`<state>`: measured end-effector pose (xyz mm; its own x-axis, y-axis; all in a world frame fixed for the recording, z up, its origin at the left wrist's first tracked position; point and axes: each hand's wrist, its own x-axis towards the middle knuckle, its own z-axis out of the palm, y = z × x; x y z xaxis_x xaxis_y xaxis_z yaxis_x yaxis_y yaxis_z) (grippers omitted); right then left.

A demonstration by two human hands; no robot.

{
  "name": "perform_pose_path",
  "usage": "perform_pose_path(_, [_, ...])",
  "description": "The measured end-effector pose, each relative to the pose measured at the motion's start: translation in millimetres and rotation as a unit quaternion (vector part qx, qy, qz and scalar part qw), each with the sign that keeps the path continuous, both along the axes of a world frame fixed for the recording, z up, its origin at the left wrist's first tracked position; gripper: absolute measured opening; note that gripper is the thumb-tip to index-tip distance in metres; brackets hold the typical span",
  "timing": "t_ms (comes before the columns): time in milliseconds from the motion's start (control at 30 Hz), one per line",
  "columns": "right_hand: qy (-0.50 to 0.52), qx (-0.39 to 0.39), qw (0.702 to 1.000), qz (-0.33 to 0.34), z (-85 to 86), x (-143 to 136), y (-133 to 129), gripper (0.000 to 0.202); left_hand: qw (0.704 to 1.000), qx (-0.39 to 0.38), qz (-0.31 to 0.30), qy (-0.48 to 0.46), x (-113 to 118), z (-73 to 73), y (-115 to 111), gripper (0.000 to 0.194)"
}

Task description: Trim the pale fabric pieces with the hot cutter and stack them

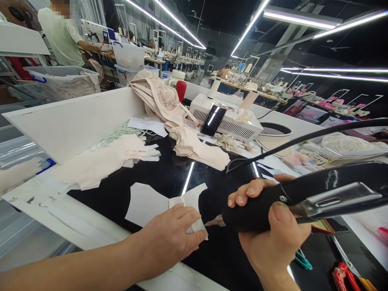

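Note:
My right hand is closed around a black handheld tool with a silver lever on its side and a narrow pointed metal tip. That tip sits just at the right edge of a small folded pale fabric piece. Over this piece lies my left hand, its fingers bent together and pressing on it; the thumb is hidden. Under the fabric, a white shaped sheet spreads on the glossy black tabletop.
Beige fabric stacks and pale cut pieces lie beyond my hands. A phone leans on a white vented box. A black cable arcs over the right side. Red-handled pliers lie at lower right. A person sits at far left.

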<state>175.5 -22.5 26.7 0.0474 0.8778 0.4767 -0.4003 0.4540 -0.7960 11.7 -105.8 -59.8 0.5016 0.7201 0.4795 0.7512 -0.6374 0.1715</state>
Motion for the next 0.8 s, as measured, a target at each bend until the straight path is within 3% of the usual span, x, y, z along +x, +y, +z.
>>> perform_pose_path(567, [-0.016, 0.005, 1.0, 0.003, -1.0, -3.0, -1.0, 0.03, 1.0, -0.015, 0.001, -0.02, -2.1, 1.7, -1.3, 0.018])
perform_pose_path(800, [0.008, 0.008, 1.0, -0.011, -1.8, -8.3, 7.6, 0.038, 0.999, -0.034, 0.0, -0.023, -2.7, 1.2, -1.0, 0.021])
